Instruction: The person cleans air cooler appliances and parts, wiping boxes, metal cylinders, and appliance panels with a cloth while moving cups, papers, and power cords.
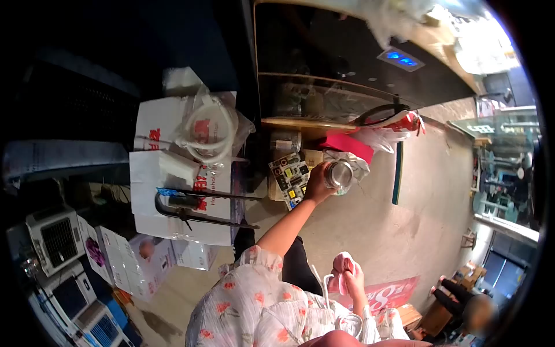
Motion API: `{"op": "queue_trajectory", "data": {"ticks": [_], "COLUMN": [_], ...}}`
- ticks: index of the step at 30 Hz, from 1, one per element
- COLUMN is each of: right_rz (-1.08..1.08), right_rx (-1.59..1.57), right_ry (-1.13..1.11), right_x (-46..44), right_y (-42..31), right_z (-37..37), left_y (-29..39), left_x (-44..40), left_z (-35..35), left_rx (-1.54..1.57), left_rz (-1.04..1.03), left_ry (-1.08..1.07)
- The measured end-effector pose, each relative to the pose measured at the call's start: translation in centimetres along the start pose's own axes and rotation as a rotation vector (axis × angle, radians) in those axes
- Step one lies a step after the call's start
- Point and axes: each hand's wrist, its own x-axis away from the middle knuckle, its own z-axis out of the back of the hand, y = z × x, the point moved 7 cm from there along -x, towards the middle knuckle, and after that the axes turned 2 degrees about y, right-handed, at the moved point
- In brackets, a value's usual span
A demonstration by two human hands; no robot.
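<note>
Left hand outstretched, right hand curled

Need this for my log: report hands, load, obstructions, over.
Left hand gripping metal-topped jar. Right hand holding pink cloth. Possibly in the way: circuit board near left hand.

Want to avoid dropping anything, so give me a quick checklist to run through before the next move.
1. Left hand gripping the jar: ok, fingers around its side.
2. Right hand holding the pink cloth: ok.
3. Pink cloth clear of the jar: ok, they are well apart.
4. Space beside the left hand free: not ok, a circuit board lies close by.
5. Jar's underside supported: cannot tell, it is hidden.
6. Silvery lid tight: cannot tell.
</note>
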Motion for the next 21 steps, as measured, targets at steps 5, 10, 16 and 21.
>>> {"op": "queue_trajectory", "data": {"ticks": [5,10,16,21], "right_rz": [-0.045,-0.043,-0.038,-0.06], "right_rx": [0.007,-0.015,-0.004,-0.005], "right_ry": [-0.019,-0.116,-0.178,-0.145], "right_x": [-3.4,-4.9,-5.3,-5.9], "right_y": [0.3,-1.1,-2.5,-2.8], "right_z": [1.2,-0.5,-1.6,-1.0], "left_y": [-5.0,-6.5,-7.8,-7.7], "left_x": [-1.7,-1.8,-1.0,-0.5], "left_z": [-2.1,-1.3,-1.4,-2.4], "left_rx": [-0.027,-0.082,-0.105,-0.205], "left_rz": [-0.027,-0.034,0.14,0.144], "left_ry": [0.026,-0.008,-0.046,0.075]}}
